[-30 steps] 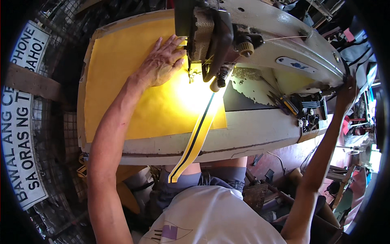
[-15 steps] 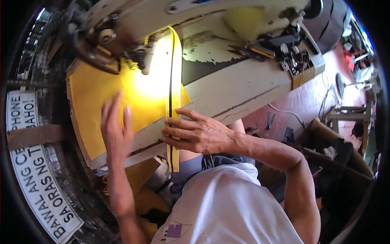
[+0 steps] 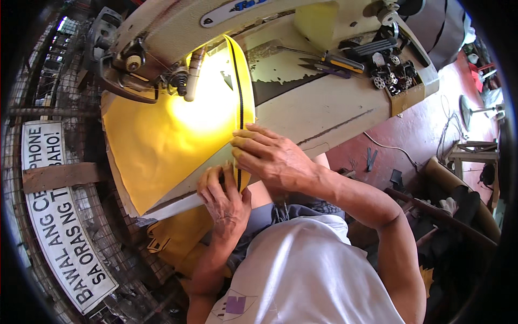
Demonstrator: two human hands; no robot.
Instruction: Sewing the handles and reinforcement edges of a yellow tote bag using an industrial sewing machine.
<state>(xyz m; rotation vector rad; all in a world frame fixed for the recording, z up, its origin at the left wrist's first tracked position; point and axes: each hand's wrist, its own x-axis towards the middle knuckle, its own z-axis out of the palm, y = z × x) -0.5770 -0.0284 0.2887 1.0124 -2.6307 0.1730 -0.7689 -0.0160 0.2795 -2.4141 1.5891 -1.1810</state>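
Whereas the left hand (image 3: 224,202) hovered apart earlier, its fingers and the right hand (image 3: 276,160) now grasp the black-striped yellow strip (image 3: 246,94) at centre; the pale surface (image 3: 318,116) slants to upper right, red floor (image 3: 396,135) below.

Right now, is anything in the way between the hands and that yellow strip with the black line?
No, nothing I can see. The right hand and left hand both touch the strip, by the near edge of the table. The yellow-and-black tool lies farther right, clear of both.
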